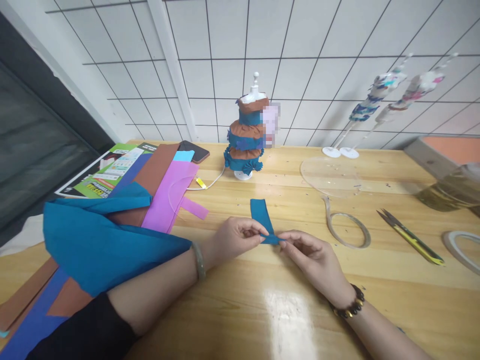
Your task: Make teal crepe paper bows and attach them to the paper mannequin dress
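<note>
A strip of blue crepe paper (261,216) lies on the wooden table in front of me, its near end folded up. My left hand (240,237) pinches the left side of that folded end between thumb and fingers. The right side of the fold is pinched by my right hand (309,257). Behind the strip stands a small white dress form (255,92), dressed in tiers of blue and brown paper with ruffled edges. Large sheets of blue paper (97,245) lie by my left forearm, partly over brown, purple and pink sheets.
Thread snips (410,237) with yellow handles lie at the right, near two tape rolls (348,231) (461,250). Farther back are a clear round plate (330,176), two decorated mini dress forms (378,95) and a jar (452,189). A phone (193,151) and cable rest behind the pink paper (168,195).
</note>
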Demonstrator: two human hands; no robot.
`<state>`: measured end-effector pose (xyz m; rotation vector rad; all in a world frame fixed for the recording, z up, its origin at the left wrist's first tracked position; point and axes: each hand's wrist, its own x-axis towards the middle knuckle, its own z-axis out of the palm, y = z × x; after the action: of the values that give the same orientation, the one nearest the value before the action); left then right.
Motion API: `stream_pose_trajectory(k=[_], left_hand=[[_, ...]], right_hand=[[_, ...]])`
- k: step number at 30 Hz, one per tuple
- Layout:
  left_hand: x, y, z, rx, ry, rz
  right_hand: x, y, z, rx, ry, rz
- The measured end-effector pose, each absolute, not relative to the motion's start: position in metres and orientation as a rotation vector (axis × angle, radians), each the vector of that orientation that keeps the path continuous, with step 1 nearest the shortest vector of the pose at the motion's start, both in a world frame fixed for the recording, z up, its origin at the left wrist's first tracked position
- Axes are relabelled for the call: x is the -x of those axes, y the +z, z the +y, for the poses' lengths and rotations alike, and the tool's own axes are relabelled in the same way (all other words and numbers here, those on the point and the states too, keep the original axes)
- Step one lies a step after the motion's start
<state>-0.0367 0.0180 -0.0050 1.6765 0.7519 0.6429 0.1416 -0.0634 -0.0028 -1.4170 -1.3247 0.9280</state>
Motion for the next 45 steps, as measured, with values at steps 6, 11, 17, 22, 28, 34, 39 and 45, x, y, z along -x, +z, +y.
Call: stream_pose_trajectory(k=[6,11,17,22,28,34,39,45], left_hand=[[0.039,-0.001,0.018,-1.727,0.618,0.754],[0.04,-0.001,0.018,-1.782,0.612,0.74],[0.041,0.0,0.02,-1.828,0.611,0.743],[0.043,0.005,0.019,-1.858,0.589,0.725],[0.042,0.008,0.017,-1.873,0.578,0.734],[0.038,0.003,0.016,-1.854,0.594,0.788],[0.038,0.004,0.017,-1.986,0.607,0.74],[0.039,0.005,0.017,-2.097,0.641,0.657]], right_hand=[[-0.143,0.0,-0.063,1.403,0.989,-1.298],[-0.144,0.001,-0.063,1.399,1.013,-1.319],[-0.145,0.007,-0.064,1.389,1.029,-1.381],[-0.141,0.005,-0.062,1.478,0.99,-1.308],[-0.139,0.0,-0.062,1.455,1.035,-1.262],[-0.14,0.001,-0.062,1.417,1.021,-1.292],[-0.141,-0.003,-0.064,1.36,0.925,-1.38],[-0.142,-0.004,-0.067,1.356,0.67,-1.58]])
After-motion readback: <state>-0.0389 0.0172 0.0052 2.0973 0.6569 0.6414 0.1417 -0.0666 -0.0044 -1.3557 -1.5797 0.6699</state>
